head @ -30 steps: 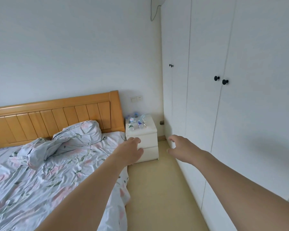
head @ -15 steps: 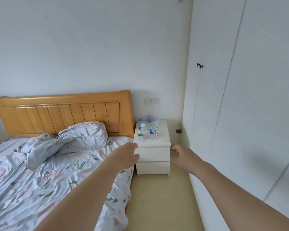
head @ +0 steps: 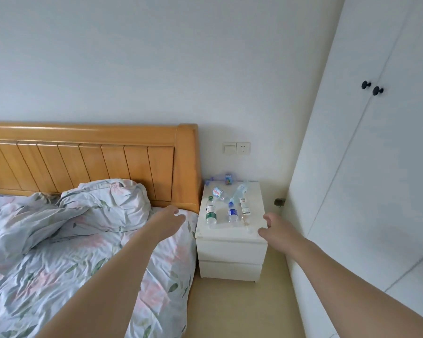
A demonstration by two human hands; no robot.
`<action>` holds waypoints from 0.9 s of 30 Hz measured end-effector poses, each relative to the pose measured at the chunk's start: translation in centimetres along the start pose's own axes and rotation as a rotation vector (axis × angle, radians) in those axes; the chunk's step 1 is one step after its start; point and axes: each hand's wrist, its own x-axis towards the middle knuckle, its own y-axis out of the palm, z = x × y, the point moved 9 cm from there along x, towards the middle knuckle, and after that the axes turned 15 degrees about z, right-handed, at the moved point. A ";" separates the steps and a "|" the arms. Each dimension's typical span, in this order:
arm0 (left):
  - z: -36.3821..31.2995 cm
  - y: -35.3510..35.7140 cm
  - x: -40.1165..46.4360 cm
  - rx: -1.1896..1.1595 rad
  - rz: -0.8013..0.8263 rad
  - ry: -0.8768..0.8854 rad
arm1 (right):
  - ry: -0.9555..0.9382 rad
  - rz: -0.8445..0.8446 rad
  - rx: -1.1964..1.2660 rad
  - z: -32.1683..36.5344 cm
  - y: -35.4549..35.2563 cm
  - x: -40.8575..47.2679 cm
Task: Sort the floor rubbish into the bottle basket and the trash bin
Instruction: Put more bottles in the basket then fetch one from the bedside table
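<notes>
a bed (head: 59, 276) with a rumpled floral quilt fills the left side, backed by a wooden headboard (head: 91, 162). a white wardrobe (head: 366, 167) with black knobs runs down the right side. between them, against the wall, stands a white two-drawer nightstand (head: 231, 254). both bare forearms reach forward. the left hand (head: 167, 222) hangs over the bed's corner beside the nightstand, fingers loosely curled and holding nothing. the right hand (head: 277, 230) is at the nightstand's front right corner, fingers loosely spread, gripping nothing. on the nightstand's top lie several plastic bottles: a green-capped bottle (head: 210, 213), a blue-labelled bottle (head: 232, 212), a thin clear bottle (head: 244, 208), and more at the back (head: 221, 192). neither hand touches them.
</notes>
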 end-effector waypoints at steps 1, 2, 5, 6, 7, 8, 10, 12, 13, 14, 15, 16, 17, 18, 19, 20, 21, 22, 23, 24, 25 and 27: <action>-0.4 -1.2 2.7 -0.030 -0.009 -0.002 | 0.004 -0.007 0.023 0.3 -1.2 2.3; -0.6 -1.9 4.4 -0.057 -0.014 -0.006 | 0.008 -0.006 0.042 0.5 -2.0 3.8; -2.1 -2.0 11.1 -0.072 0.050 -0.023 | 0.073 0.001 0.103 -0.8 -4.2 10.3; -2.8 -1.8 15.1 -0.068 0.082 -0.037 | 0.102 0.008 0.119 -1.7 -5.2 14.2; -3.3 -1.5 17.1 -0.061 0.097 -0.044 | 0.123 0.006 0.131 -2.2 -5.7 16.4; -3.8 -1.4 18.1 -0.068 0.098 -0.047 | 0.132 -0.001 0.141 -2.0 -6.1 17.4; -4.4 -0.6 22.4 -0.074 0.114 -0.057 | 0.163 -0.007 0.157 -2.3 -6.8 21.5; -4.4 0.5 28.0 -0.094 0.134 -0.108 | 0.209 0.027 0.123 -3.4 -7.0 27.3; -4.5 1.3 30.9 -0.111 0.156 -0.136 | 0.230 0.053 0.121 -4.1 -7.0 30.5; -4.5 2.1 33.1 -0.124 0.183 -0.157 | 0.246 0.071 0.130 -4.6 -7.0 33.0; -4.4 3.0 35.8 -0.129 0.205 -0.177 | 0.260 0.081 0.140 -5.3 -7.1 35.9; -4.2 4.2 39.4 -0.131 0.226 -0.211 | 0.286 0.097 0.133 -6.4 -7.0 39.8; -3.9 5.2 42.1 -0.124 0.246 -0.240 | 0.316 0.119 0.123 -7.2 -6.8 42.7; -3.6 6.1 44.4 -0.124 0.260 -0.265 | 0.349 0.145 0.116 -8.1 -6.3 45.3; -3.1 7.0 46.7 -0.131 0.274 -0.297 | 0.384 0.162 0.111 -9.0 -5.9 47.7; -2.5 8.0 49.1 -0.138 0.288 -0.335 | 0.422 0.187 0.099 -10.0 -5.3 50.2; -1.6 9.0 51.7 -0.142 0.301 -0.375 | 0.455 0.216 0.086 -11.1 -4.4 52.9; -0.9 9.7 53.3 -0.138 0.305 -0.406 | 0.476 0.235 0.071 -11.8 -3.6 54.5; 0.0 10.5 55.2 -0.126 0.301 -0.437 | 0.495 0.253 0.050 -12.8 -2.8 56.3; 0.8 11.0 56.6 -0.109 0.292 -0.467 | 0.510 0.269 0.018 -13.6 -2.1 57.5; 1.5 11.4 57.4 -0.102 0.282 -0.495 | 0.516 0.279 -0.014 -14.2 -1.5 58.3; 3.2 12.8 59.2 -0.108 0.275 -0.555 | 0.524 0.304 -0.037 -15.9 0.2 59.8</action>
